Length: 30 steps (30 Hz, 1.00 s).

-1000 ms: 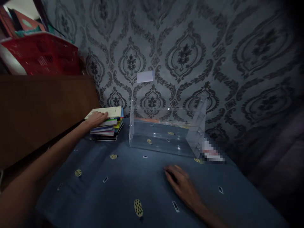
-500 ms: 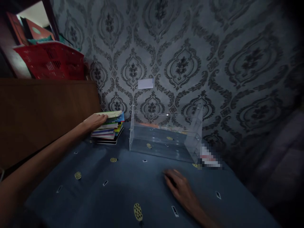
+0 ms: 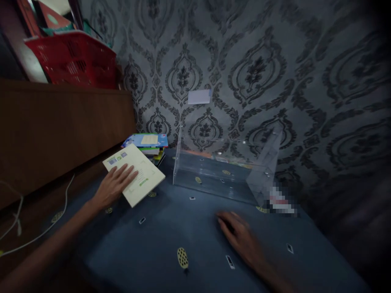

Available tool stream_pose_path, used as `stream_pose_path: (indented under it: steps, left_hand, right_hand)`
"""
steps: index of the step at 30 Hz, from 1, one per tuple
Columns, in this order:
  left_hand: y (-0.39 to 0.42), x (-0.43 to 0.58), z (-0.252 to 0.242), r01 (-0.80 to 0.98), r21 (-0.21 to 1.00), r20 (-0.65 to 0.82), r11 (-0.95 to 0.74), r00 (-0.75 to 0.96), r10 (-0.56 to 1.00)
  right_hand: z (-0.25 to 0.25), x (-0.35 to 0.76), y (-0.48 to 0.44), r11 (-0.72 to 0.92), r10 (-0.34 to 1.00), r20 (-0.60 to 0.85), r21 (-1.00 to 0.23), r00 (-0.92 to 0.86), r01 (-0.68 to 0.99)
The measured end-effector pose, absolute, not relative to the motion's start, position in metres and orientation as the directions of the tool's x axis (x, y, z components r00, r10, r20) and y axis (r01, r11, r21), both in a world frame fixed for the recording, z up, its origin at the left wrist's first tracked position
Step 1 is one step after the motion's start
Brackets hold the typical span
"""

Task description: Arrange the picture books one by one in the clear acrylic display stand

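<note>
Left hand (image 3: 114, 185) holds a cream-covered book (image 3: 146, 174) by its near left side, fingers spread across the cover; thumb hidden, so grip underneath cannot be judged. Book lies aslant in front of the book stack (image 3: 157, 151), above the table (image 3: 165, 240).

Right hand (image 3: 240, 234) loosely curled near the tabletop, narrow gap between thumb and fingers, nothing visible in it.

Risks, as judged: one-sided hold leaves the far corner unsupported; book could swivel, sag or slip. Stack edges are uneven; a knock could slide the blue book (image 3: 131, 141) on top. Clear acrylic rack (image 3: 226, 171) stands just beyond; its see-through panels invite a misjudged bump.
</note>
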<state>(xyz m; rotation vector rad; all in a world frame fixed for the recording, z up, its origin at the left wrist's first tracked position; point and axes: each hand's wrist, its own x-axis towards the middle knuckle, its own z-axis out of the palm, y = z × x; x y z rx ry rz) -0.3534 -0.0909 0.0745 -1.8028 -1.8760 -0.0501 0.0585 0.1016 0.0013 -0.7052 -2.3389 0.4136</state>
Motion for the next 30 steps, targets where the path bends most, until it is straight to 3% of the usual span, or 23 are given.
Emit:
stream_pose_path:
  steps: [2, 5, 8, 16, 25, 30]
  left_hand:
    - [-0.109, -0.339, 0.05, 0.96, -0.278, 0.383, 0.023, 0.089, 0.919]
    - [-0.131, -0.319, 0.025, 0.976, -0.146, 0.236, -0.16, 0.191, 0.953]
    - [-0.139, -0.311, 0.014, 0.983, -0.042, 0.157, -0.181, 0.185, 0.97]
    - [-0.121, -0.287, 0.0, 0.967, -0.003, 0.185, -0.254, 0.25, 0.95]
    - [-0.069, -0.203, 0.047, 0.69, 0.161, 0.028, -0.705, 0.711, 0.702]
    - [-0.036, -0.218, 0.058, 0.751, 0.147, -0.026, -0.644, 0.654, 0.756]
  right_hand:
    - [0.001, 0.059, 0.101, 0.809, 0.577, 0.497, -0.454, -0.648, 0.373]
    - [0.0, 0.058, 0.102, 0.815, 0.567, 0.496, -0.453, -0.658, 0.361]
    - [0.001, 0.058, 0.102, 0.807, 0.577, 0.482, -0.46, -0.66, 0.37]
    - [0.009, 0.057, 0.095, 0.809, 0.572, 0.473, -0.46, -0.67, 0.366]
    - [0.009, 0.058, 0.093, 0.785, 0.598, 0.484, -0.515, -0.639, 0.344]
    - [0.014, 0.059, 0.088, 0.74, 0.634, 0.443, -0.585, -0.634, 0.332]
